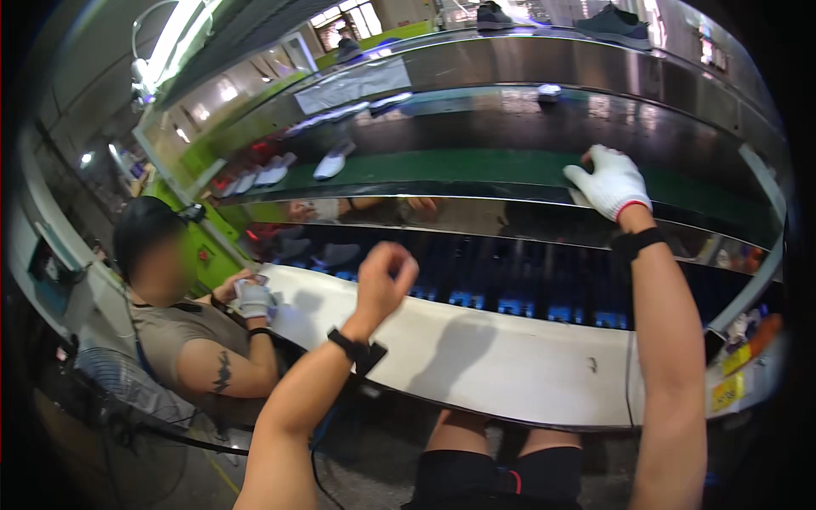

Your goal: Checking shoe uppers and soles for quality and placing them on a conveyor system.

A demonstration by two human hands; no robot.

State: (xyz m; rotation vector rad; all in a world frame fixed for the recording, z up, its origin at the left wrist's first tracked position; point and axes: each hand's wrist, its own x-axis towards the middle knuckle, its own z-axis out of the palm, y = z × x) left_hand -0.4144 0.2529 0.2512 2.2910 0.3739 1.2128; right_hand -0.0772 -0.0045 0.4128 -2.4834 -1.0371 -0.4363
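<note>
Now, gloved right hand (609, 182) over belt (459, 140)

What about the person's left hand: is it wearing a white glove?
No, the left hand shows bare skin, while the right hand wears a white glove.

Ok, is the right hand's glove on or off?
On: the right hand wears a white glove, its red edge at the wrist.

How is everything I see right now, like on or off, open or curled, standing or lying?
Left hand: bare, loosely curled, blurry
Right hand: gloved, thumb spread
Ceiling light: on
Green belt: can't tell if moving
Gray shoe: standing
Cap: worn
</note>
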